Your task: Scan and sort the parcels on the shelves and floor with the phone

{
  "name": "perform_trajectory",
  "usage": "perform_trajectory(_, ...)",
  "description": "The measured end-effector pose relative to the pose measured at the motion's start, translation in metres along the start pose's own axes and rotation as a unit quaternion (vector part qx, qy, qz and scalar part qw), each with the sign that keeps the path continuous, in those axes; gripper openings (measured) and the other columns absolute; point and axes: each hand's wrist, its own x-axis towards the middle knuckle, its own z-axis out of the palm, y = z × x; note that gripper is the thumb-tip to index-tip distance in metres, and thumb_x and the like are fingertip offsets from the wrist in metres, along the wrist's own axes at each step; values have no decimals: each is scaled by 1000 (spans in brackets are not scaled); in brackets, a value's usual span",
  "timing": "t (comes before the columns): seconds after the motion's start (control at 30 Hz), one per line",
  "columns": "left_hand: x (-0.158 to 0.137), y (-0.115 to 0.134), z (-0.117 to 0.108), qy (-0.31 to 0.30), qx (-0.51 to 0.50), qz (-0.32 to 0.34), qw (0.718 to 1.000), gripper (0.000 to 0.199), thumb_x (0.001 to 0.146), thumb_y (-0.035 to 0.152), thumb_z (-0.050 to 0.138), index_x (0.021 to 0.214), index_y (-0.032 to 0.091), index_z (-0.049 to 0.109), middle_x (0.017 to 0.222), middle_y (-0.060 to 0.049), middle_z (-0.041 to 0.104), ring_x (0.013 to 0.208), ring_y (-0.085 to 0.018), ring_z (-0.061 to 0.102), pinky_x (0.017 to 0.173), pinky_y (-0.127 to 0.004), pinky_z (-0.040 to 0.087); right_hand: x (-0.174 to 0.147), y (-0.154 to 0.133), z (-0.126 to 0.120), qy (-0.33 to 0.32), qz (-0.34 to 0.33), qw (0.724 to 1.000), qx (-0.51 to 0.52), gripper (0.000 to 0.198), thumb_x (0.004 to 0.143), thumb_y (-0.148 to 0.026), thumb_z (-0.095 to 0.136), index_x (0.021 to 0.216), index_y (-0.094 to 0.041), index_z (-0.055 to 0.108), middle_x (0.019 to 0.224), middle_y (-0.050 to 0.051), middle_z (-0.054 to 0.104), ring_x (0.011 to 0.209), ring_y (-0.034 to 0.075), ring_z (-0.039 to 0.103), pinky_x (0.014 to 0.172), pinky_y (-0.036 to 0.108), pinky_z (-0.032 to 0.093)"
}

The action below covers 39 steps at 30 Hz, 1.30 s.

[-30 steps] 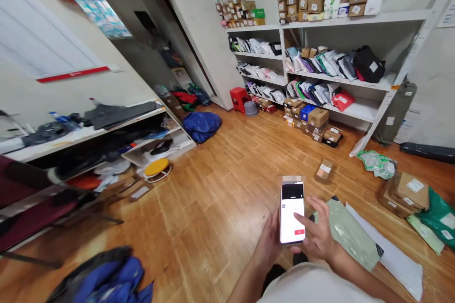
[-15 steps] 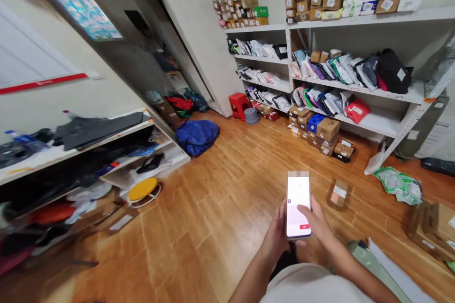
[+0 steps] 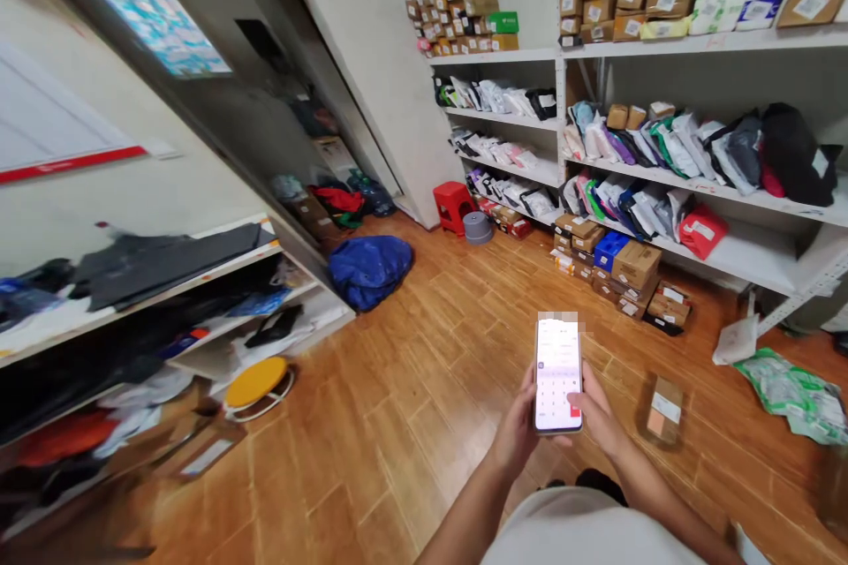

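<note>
A smartphone [image 3: 555, 371] with a lit screen is held upright in front of my body, above the wooden floor. Its screen shows a number keypad with a red key at the lower right. My left hand [image 3: 518, 424] wraps round the phone's left edge and supports it from behind. On the other side, my right hand [image 3: 596, 410] grips the right edge, its thumb lying over the keypad near the red key. The fingers behind the phone are mostly hidden.
White shelves [image 3: 662, 44] with boxes and bagged parcels line the back right. A small box [image 3: 664, 410] and a green-white bag [image 3: 791, 393] lie on the floor at right. To the left are a yellow stool [image 3: 256, 382], a blue sack [image 3: 371, 269] and a cluttered bench [image 3: 132, 305].
The phone's screen has changed to a keypad, and my right thumb has shifted towards its lower right. My view has moved forward and the shelves look nearer. Both hands keep hold.
</note>
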Motion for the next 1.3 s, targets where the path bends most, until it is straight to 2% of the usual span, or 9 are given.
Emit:
perform_trajectory(0.23,13,18,-1,115,2,46,992,79,87,43,63,156,27,25,121,-14,68,87,-27,72,46,-24,56,40,-6,7,-158,-7,987,-13,53,70,-28,72,120,-25,54,100,4,73,87,24,68,75,34,56)
perform_trajectory(0.47,8,15,-6,179,-6,117,977,78,87,45,62,155,27,27,116,-13,69,78,-24,71,44,-23,53,60,-11,16,-241,36,969,-29,52,74,-26,70,124,-24,54,107,7,74,94,26,69,79,37,57)
perform_trajectory(0.63,-10,-5,1,184,-61,212,958,63,83,38,57,144,22,48,123,-12,68,96,-30,70,76,-39,57,52,3,16,-238,106,965,-17,45,81,-39,68,122,-25,59,118,10,74,106,32,69,88,45,55)
perform_trajectory(0.77,-9,-20,10,234,-77,322,914,62,72,28,56,133,19,61,130,-10,66,124,-33,58,103,-43,43,74,31,-4,-281,170,942,-70,51,69,-48,77,115,-32,64,112,11,75,106,40,68,83,52,54)
perform_trajectory(0.87,-10,-26,15,274,-71,369,885,61,72,24,53,132,17,62,131,-8,66,131,-30,53,110,-38,36,97,42,-9,-345,207,909,-107,46,65,-52,78,108,-35,68,104,10,76,103,43,69,79,52,56)
perform_trajectory(1.0,-23,-29,17,257,-74,347,899,60,80,25,49,139,21,55,130,-8,66,111,-29,65,94,-41,47,97,30,9,-385,237,883,-126,49,66,-58,78,106,-32,70,98,9,78,91,41,73,69,49,60)
perform_trajectory(1.1,-38,-24,8,225,-74,313,920,60,87,29,48,147,27,46,131,-8,66,99,-28,69,78,-38,54,81,21,33,-355,212,904,-110,51,67,-62,77,102,-25,71,95,10,79,86,37,73,71,47,60)
perform_trajectory(1.2,-46,-16,-7,208,-81,304,926,63,91,34,49,153,31,38,138,-7,62,104,-29,67,78,-37,57,69,21,53,-320,167,929,-80,51,72,-62,75,103,-22,67,92,9,78,81,30,73,72,43,59)
perform_trajectory(1.3,-45,-8,-21,186,-95,272,939,69,91,38,51,156,33,29,140,-7,60,111,-31,65,80,-40,59,66,21,58,-334,116,934,-56,62,62,-52,87,110,-22,63,98,7,78,87,26,72,78,40,58)
